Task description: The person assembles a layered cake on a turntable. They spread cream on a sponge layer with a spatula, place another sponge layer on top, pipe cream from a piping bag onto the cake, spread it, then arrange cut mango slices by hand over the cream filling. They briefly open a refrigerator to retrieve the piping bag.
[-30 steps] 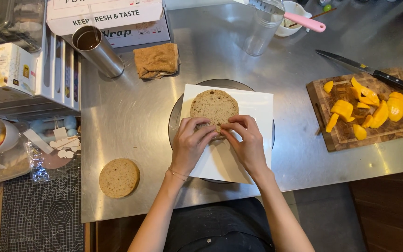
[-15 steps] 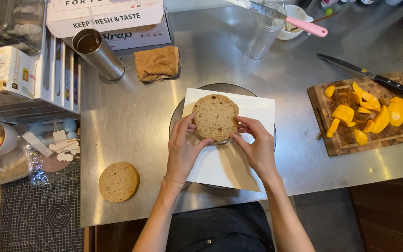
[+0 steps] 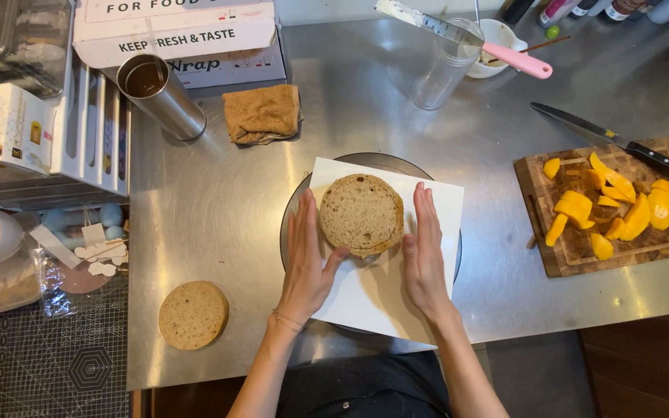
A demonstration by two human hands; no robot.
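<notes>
A: Bread (image 3: 361, 214), a round, flat, brown-crusted slice with a porous crumb, lies on white paper (image 3: 365, 298) spread over a dark round plate (image 3: 292, 209) at the middle of the steel desk (image 3: 218, 209). Where are the hands?

B: Left hand (image 3: 307, 259) and right hand (image 3: 425, 251) lie flat on the paper, one on each side of the bread, fingers straight and open, gripping nothing. The left thumb reaches under the lower edge of the slice; the right palm stands just beside its rim.

A: What stage does that suggest?

B: By judgement, an early one. The slice sits centred and bare, with nothing spread or laid on it. A second round slice (image 3: 193, 314) waits apart, near the front left corner of the desk. The paper is unfolded.

A: And the other materials?

B: Orange fruit pieces (image 3: 609, 205), glossy and wedge-shaped, are already cut on a wooden board (image 3: 563, 259) at right, with a black-handled knife (image 3: 613, 139) touching its far edge. A steel cup (image 3: 160, 94) and a folded brown cloth (image 3: 262, 113) stand at the back, near a clear tumbler (image 3: 444, 66).
</notes>
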